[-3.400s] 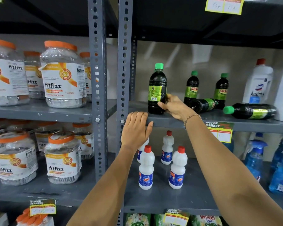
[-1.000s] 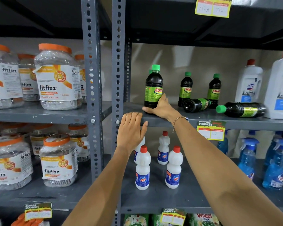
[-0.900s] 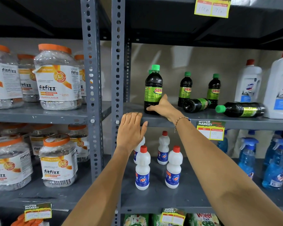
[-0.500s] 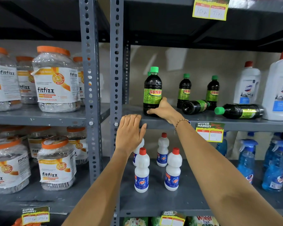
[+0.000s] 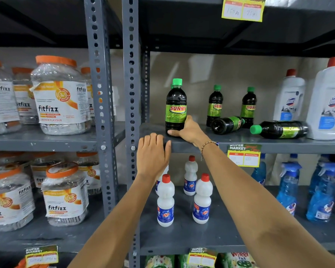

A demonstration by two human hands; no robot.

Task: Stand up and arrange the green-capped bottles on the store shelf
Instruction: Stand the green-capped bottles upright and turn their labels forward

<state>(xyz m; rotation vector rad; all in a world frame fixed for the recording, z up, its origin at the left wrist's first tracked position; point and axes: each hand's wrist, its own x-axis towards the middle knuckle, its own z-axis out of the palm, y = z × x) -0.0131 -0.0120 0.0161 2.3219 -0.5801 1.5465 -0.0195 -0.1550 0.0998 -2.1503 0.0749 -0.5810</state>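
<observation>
Head view showed me the front green-capped bottle [image 5: 176, 107] standing upright near the shelf [image 5: 259, 145] edge, with my right hand [image 5: 188, 130] wrapped loosely around its base, thumb in front and fingers behind. My left hand [image 5: 153, 153] lay flat on the shelf lip, gripping nothing. Two more bottles [image 5: 214, 106] stood further back, and two lay on their sides: one [image 5: 227, 125] against the rear pair, one [image 5: 278, 130] beside the white jug [image 5: 327, 109]. I judged that a careless pull-away could tip the front bottle off the edge, and a reach right could roll a fallen one.
</observation>
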